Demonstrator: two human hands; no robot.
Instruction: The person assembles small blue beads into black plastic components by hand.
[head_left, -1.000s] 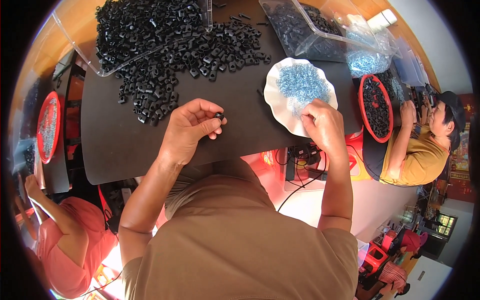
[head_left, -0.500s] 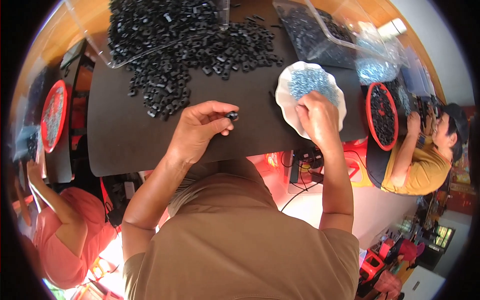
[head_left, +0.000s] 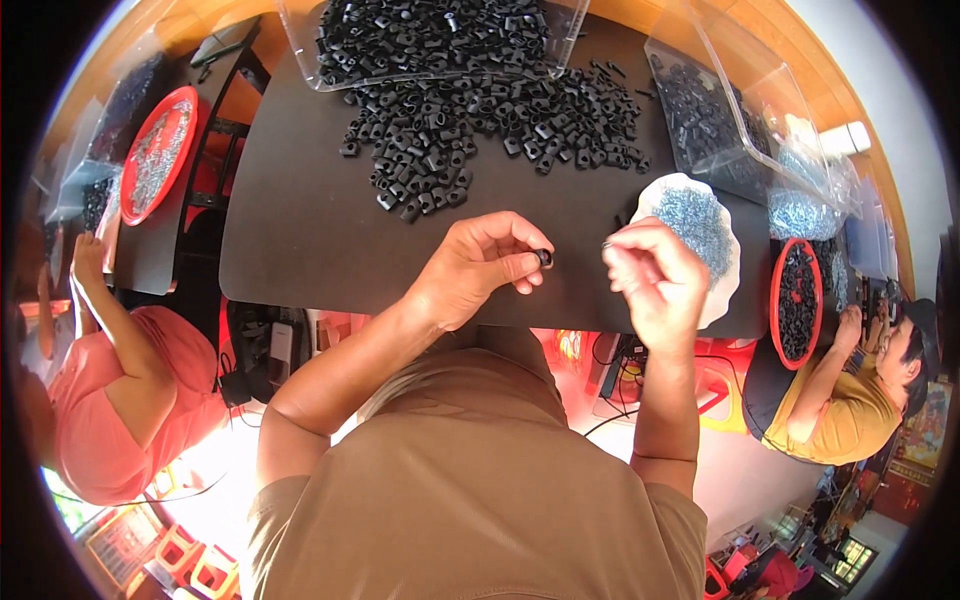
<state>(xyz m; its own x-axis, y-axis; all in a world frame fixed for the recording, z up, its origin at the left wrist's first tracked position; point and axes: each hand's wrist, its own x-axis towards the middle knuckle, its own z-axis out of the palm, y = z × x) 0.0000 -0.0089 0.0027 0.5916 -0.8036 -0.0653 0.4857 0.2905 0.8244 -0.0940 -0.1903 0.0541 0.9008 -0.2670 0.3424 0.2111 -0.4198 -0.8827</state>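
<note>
My left hand point(head_left: 480, 265), thumb and fingers pinched, holds a small black plastic part point(head_left: 545, 258) above the dark table point(head_left: 300, 230). Facing it across a short gap is my right hand point(head_left: 660, 275), its thumb and forefinger pressed together. Whatever tiny thing sits at those fingertips is too small to name. Close behind the right hand stands a white scalloped dish point(head_left: 722, 290) with a heap of tiny silvery-blue pieces point(head_left: 695, 225). A loose pile of similar black plastic parts point(head_left: 425, 150) spreads over the table beyond my hands.
A clear plastic bin point(head_left: 440, 80) full of black parts lies at the back, and another clear bin point(head_left: 700, 110) at back right. Red trays point(head_left: 795, 305) flank the table. A co-worker in yellow point(head_left: 840, 400) sits right, another in pink point(head_left: 140, 400) left.
My right hand has come out of the white dish and moved closer to my left hand. The left hand still pinches the black part. The whole view has shifted.
</note>
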